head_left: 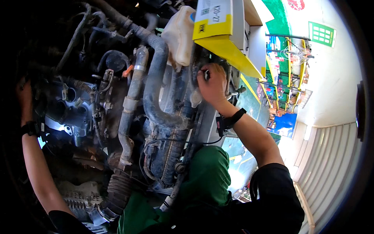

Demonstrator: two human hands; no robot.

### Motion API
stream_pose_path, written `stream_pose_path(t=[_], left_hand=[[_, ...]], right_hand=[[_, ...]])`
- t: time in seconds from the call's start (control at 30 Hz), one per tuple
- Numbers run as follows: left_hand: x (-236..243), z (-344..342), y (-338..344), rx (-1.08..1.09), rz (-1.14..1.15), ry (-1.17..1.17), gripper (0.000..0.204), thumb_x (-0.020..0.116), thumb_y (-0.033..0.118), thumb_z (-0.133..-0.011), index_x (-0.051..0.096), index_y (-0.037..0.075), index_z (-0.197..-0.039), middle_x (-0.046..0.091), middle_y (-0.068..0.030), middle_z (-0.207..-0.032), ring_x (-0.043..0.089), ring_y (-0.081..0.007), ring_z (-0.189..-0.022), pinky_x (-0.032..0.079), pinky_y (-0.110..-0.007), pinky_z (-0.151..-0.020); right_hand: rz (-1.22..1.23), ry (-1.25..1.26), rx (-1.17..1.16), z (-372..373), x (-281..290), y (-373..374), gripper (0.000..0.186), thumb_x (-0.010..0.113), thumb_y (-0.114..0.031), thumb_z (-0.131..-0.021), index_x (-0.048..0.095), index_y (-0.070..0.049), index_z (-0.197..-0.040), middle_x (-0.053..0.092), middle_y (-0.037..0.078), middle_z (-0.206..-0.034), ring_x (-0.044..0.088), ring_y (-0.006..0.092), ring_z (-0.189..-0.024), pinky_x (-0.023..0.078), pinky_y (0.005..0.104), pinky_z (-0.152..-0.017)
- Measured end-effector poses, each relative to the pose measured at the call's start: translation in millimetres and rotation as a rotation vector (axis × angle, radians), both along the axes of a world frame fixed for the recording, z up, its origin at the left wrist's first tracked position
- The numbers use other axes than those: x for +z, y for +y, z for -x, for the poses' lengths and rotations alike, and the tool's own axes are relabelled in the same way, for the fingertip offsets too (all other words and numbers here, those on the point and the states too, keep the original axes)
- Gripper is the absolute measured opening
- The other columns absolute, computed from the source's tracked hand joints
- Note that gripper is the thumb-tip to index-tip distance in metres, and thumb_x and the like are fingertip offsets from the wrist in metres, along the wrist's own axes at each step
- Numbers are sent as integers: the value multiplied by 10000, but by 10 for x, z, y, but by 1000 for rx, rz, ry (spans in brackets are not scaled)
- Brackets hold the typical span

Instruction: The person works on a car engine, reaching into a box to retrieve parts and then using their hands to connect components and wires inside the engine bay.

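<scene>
My left arm reaches into the dark far-left part of an engine bay, and my left hand (24, 93) is dim there; its fingers do not show clearly. Nearest to it is the grey metal engine part with round openings (70, 111), lit from below. My right hand (213, 85) is at the front edge of the bay, beside the radiator (171, 156) top and a pale cap (195, 98). Its fingers and thumb curl round, and whatever may be inside them is hidden. A thick black hose (156, 78) bends between my arms, with a metal pipe (132, 89) alongside.
A yellow and white cardboard box (213, 23) stands at the far edge, close to a whitish plastic tank (180, 35). Nearer me are a ribbed air duct (119, 191) and a green cloth (208, 171). Stocked shelves (286, 70) line the right background.
</scene>
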State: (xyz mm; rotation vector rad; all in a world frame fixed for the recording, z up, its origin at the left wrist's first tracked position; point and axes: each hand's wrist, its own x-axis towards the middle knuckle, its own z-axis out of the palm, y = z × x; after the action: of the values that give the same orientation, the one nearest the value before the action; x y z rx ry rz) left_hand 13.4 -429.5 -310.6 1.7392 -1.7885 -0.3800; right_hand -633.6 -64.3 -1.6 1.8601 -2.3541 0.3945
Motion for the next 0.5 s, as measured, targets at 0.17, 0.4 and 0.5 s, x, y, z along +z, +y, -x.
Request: stream_pose_path(t=[0.17,0.4,0.5], left_hand=[[156,305,123,-107,47,-12,424,663,192,-903,616,9,-1283,601,-165,-1350,563,-307,-1231,421,-381,-1056],[467,235,117,21,-284,326,456,616,176,-919,568,-36,-1320,556,-177,-1403,505,-311,-1291,343,-362,-1117],[327,434,188,16,-211,188,463,607,201,-931,565,-35,-1327,557,-175,-1403,484,-305,-1314,335,-363,-1120]], right_hand=[[-20,7,-5,35,-45,23,134,676,-137,-753,596,-78,-844,604,134,-828,570,384,-837,447,479,-755],[31,-29,-13,25,-6,-5,126,646,-121,-760,599,-68,-864,624,135,-859,579,374,-836,451,463,-766],[15,-21,-28,101,-21,41,139,642,-159,-736,591,-83,-840,598,137,-844,563,360,-858,439,465,-784]])
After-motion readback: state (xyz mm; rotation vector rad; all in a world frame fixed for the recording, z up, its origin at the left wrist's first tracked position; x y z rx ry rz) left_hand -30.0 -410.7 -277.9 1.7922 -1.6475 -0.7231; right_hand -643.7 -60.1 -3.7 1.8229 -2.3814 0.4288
